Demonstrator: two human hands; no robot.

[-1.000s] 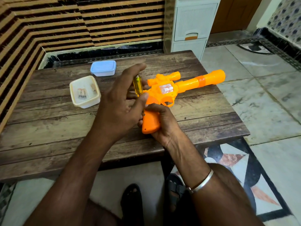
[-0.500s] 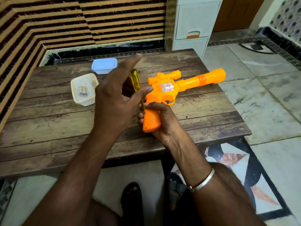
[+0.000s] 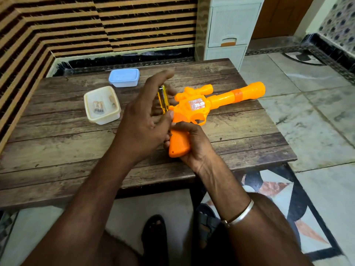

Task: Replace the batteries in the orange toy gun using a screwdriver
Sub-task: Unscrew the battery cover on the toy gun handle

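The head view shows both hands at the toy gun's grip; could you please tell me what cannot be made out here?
- Screwdriver tip and the screw: hidden by the left hand.
- Back of the toy gun grip: covered by the right hand.
- Items in the open white container: too small and blurred to identify.
- Blue-lidded box: contents hidden by its lid.

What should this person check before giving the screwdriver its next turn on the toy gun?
1. Right hand grips the toy gun by its handle: ok.
2. Left hand holds the screwdriver: ok.
3. Tip seated in the screw: cannot tell, fingers hide it.
4. Open tub beside the left hand holds batteries: ok.
5. Gun barrel lies over the table: ok.
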